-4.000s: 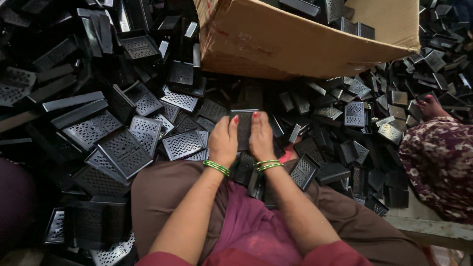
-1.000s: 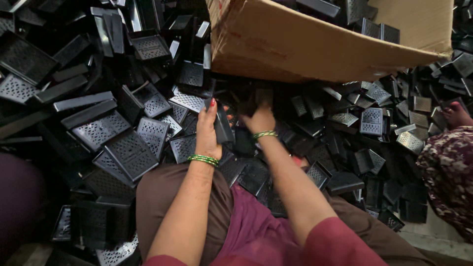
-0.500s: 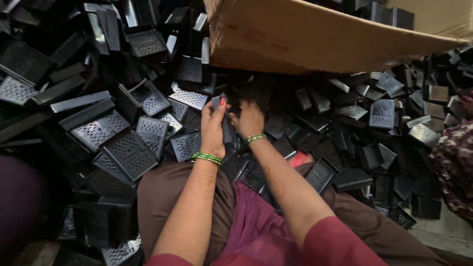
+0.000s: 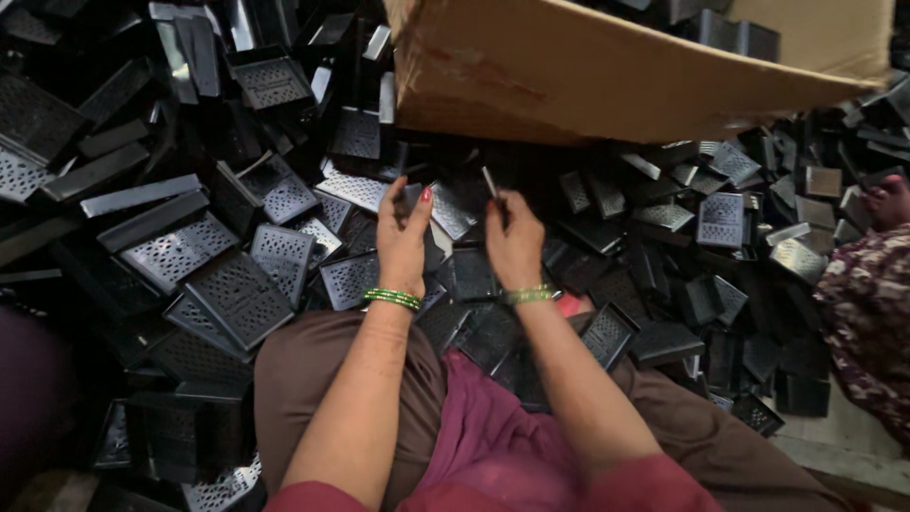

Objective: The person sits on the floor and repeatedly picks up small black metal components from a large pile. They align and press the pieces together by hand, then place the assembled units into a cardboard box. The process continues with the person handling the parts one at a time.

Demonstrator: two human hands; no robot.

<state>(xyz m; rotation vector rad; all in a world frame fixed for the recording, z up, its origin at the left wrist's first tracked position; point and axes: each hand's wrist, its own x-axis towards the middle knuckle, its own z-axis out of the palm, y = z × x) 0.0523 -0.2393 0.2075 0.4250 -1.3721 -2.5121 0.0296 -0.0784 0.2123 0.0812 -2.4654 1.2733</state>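
Note:
My left hand (image 4: 403,245) and my right hand (image 4: 517,242) reach forward side by side over a heap of black perforated plastic pieces (image 4: 237,284), just under the edge of a cardboard box (image 4: 588,85). Between them is one black perforated piece (image 4: 453,207). My left thumb and fingers close on its left side. My right fingers pinch its thin light edge (image 4: 490,182). Each wrist wears green bangles. My lap, in brown and maroon cloth (image 4: 474,436), lies below with more pieces resting on it.
The tilted cardboard box holds several black pieces at its top right (image 4: 720,28). Black perforated pieces cover the floor on all sides. Another person's patterned sleeve (image 4: 867,313) and hand (image 4: 886,201) are at the right edge.
Both hands went from my lap forward to the heap under the box edge. Over the last second they drew slightly apart with a piece between them. The view shifted slightly.

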